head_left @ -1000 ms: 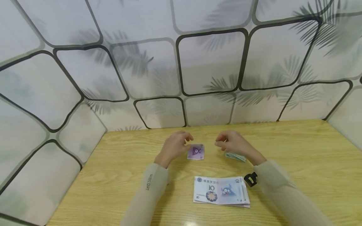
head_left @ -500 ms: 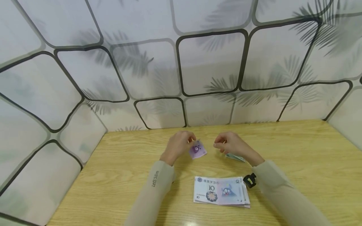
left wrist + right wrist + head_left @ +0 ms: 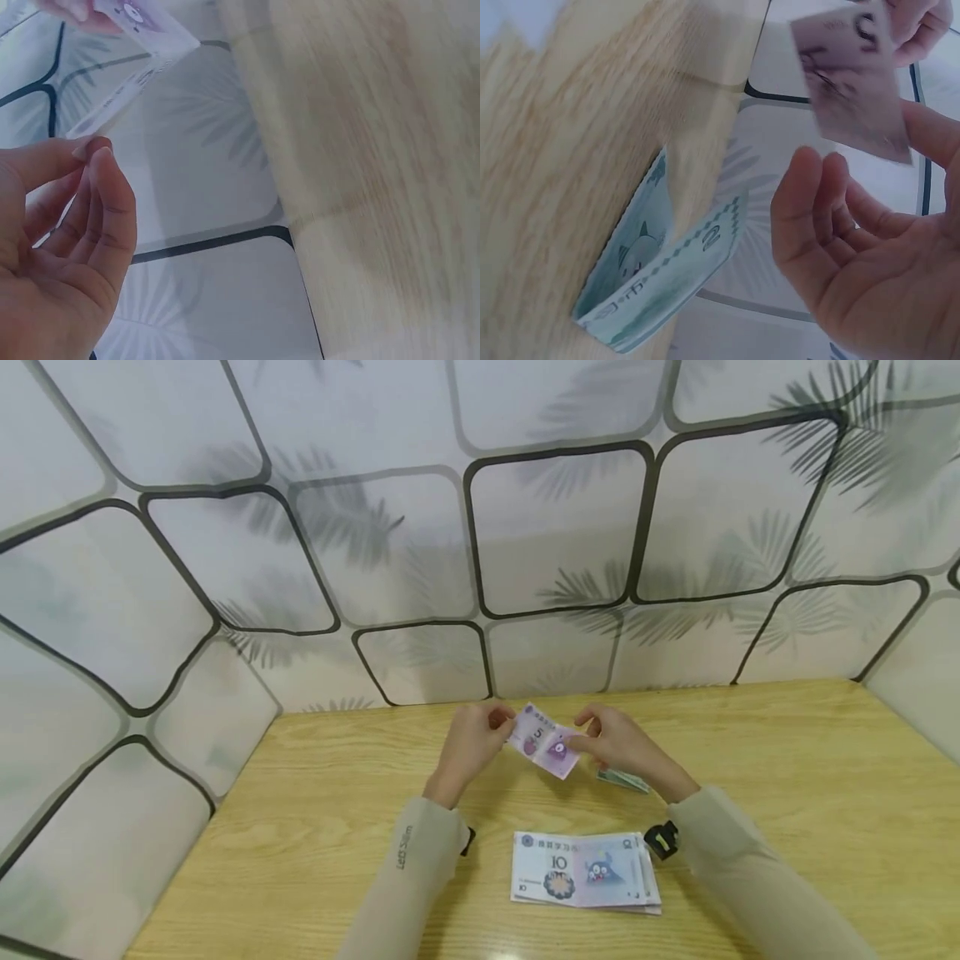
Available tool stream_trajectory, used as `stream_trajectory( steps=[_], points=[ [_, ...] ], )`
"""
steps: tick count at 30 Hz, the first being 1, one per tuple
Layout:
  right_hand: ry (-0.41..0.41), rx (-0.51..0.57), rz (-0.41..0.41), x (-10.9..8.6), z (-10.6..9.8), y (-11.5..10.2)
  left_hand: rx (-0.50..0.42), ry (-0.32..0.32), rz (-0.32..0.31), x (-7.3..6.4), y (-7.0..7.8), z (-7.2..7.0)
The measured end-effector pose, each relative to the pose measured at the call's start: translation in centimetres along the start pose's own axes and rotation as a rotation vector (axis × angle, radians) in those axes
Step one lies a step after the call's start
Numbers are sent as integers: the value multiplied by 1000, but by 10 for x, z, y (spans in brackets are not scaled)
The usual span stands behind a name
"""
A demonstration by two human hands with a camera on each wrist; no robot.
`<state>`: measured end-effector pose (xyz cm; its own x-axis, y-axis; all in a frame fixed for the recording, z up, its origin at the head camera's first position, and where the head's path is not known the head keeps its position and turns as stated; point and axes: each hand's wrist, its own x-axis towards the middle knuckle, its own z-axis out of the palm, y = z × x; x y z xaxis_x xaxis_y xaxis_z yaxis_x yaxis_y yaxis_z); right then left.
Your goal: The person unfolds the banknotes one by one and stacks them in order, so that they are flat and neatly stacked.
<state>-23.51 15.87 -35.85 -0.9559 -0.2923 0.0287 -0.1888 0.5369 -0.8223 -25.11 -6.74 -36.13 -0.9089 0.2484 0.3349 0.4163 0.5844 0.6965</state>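
A purple play banknote (image 3: 546, 740) marked 5, creased across the middle, is held up above the table. At its left end my left hand (image 3: 472, 737) pinches it between thumb and fingertips, as the left wrist view also shows. My right hand (image 3: 617, 743) is at the other end, its thumb (image 3: 928, 133) against or very near the note and its bent fingers apart from it. Below the right hand a folded green play banknote (image 3: 667, 277) marked 2 stands half open on the table.
Nearer to me, a small stack of play banknotes (image 3: 585, 870) marked 10 lies on the wooden table (image 3: 300, 827). A patterned cloth wall (image 3: 555, 535) rises behind the table's back edge. A black wrist camera (image 3: 662, 839) sits below the right cuff.
My left hand has picked the purple banknote up from the table and raised it towards the right hand, and the note has unfolded. The right hand has barely moved.
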Motion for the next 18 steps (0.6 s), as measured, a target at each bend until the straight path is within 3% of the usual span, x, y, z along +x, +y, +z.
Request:
stream_trajectory(
  steps=[5,9,14,18],
  points=[
    [-28,57,-3,-2,-2,1,-223,67,-44,-3,3,-2],
    [-44,106,-6,-3,-4,1,-312,103,-66,-4,2,-4],
    [-26,244,27,-5,-11,2,-399,75,-60,-6,-2,-7],
    [-48,392,32,-9,-19,6,-490,12,-116,-11,-4,-11]
  ],
)
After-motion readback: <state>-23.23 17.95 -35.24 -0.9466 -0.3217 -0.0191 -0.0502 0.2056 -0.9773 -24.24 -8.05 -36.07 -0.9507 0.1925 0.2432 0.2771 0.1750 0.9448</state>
